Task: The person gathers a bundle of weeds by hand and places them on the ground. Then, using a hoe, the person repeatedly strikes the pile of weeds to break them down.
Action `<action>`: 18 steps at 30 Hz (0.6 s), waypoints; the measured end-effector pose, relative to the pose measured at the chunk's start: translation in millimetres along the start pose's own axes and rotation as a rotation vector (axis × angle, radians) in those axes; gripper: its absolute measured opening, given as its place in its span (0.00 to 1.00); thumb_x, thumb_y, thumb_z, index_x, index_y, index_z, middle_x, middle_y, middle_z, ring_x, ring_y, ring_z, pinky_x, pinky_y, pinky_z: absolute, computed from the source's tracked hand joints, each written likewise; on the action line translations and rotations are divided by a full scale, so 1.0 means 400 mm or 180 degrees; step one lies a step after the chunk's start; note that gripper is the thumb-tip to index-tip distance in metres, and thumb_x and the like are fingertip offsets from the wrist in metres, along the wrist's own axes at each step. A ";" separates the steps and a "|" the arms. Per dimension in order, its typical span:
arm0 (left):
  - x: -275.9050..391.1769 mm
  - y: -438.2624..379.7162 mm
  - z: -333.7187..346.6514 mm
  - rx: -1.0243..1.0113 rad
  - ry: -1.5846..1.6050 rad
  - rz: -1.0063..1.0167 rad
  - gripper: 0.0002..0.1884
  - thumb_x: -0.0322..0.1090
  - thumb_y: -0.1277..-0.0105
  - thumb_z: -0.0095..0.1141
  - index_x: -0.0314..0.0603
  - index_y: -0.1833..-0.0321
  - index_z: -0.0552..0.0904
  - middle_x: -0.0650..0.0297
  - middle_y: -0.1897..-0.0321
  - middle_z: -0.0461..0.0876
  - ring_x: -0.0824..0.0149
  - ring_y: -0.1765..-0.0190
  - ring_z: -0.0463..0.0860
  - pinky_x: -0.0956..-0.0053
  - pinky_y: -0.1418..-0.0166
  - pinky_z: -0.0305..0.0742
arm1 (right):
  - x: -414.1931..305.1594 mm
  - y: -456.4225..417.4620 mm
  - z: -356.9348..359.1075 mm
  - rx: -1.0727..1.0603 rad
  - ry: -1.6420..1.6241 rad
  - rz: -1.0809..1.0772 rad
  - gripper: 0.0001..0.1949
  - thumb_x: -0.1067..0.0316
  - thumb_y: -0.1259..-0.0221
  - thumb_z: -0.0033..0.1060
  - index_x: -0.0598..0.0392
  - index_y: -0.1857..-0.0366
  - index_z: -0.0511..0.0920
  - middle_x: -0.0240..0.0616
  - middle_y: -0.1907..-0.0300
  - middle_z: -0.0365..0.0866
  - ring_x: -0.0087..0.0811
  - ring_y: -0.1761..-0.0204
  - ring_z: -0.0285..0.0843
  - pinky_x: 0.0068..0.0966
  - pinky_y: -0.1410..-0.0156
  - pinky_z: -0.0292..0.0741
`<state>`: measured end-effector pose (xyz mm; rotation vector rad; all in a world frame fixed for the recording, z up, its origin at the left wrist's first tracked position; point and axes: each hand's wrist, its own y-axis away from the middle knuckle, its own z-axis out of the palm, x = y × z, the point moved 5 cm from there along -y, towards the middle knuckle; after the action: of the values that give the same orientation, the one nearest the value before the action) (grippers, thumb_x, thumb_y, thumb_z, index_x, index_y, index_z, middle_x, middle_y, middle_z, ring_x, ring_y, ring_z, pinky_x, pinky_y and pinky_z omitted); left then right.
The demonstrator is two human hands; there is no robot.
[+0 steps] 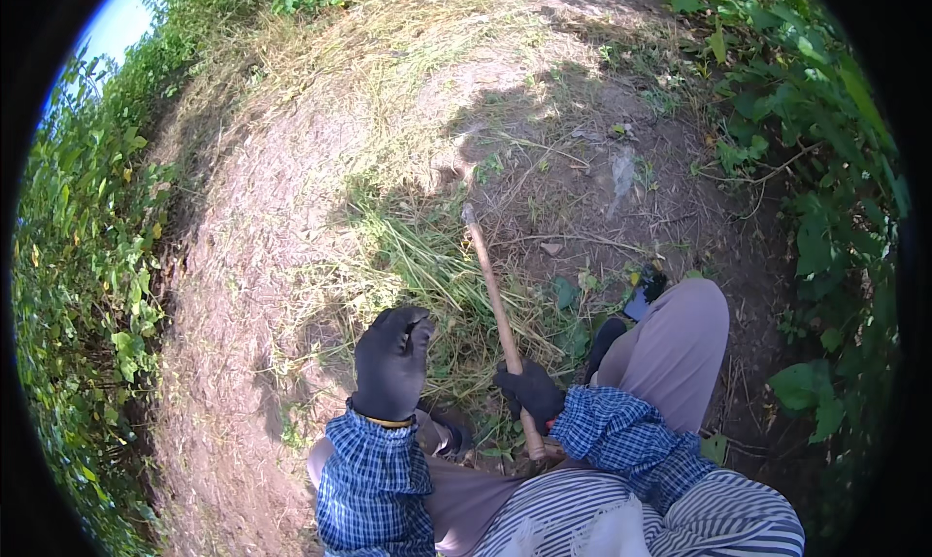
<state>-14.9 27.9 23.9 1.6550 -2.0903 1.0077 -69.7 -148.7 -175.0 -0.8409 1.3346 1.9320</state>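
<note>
My right hand (534, 395), in a dark work glove, grips a wooden-handled tool (493, 288) near its lower end. The handle slants away from me to a metal collar at its far tip; I cannot make out a blade beyond that. To the left, my left hand (392, 364) is raised in a matching glove with its fingers curled in, and nothing shows in them. Cut green and dry grass (429, 266) lies in a loose heap beside the handle, partly behind my left hand.
Leafy bushes (87, 288) line the left side, and broad-leaved plants (815, 208) crowd the right. Bare soil with straw (240, 215) runs between them. Close to my bent knee (673, 339) lies a dark object with a bluish flat face (636, 304). A small stone (552, 248) sits ahead.
</note>
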 end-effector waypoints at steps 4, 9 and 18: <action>0.005 -0.004 0.001 -0.0006 0.0083 0.0002 0.07 0.26 0.36 0.59 0.36 0.56 0.82 0.52 0.66 0.83 0.56 0.67 0.84 0.67 0.63 0.78 | -0.019 0.045 0.025 -0.0407 0.0039 0.0004 0.10 0.64 0.39 0.64 0.56 0.70 0.73 0.31 0.82 0.72 0.25 0.85 0.69 0.26 0.79 0.68; -0.006 0.003 -0.002 0.0008 0.0027 -0.0009 0.07 0.27 0.35 0.59 0.36 0.56 0.81 0.53 0.66 0.83 0.55 0.66 0.84 0.67 0.63 0.78 | -0.053 0.035 0.008 -0.0048 -0.0023 -0.0102 0.10 0.66 0.38 0.63 0.58 0.66 0.72 0.31 0.83 0.71 0.24 0.85 0.69 0.24 0.80 0.68; 0.003 -0.003 -0.002 -0.0079 0.0023 -0.0240 0.07 0.27 0.35 0.61 0.31 0.58 0.82 0.53 0.67 0.84 0.60 0.63 0.86 0.71 0.56 0.79 | -0.040 -0.054 -0.023 -0.0076 -0.0381 -0.0105 0.12 0.66 0.36 0.61 0.59 0.55 0.71 0.31 0.80 0.71 0.24 0.86 0.66 0.24 0.81 0.68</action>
<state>-14.2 27.6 25.7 1.7018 -2.0117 0.9587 -41.6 -153.4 -176.5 -0.7419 1.2222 1.9444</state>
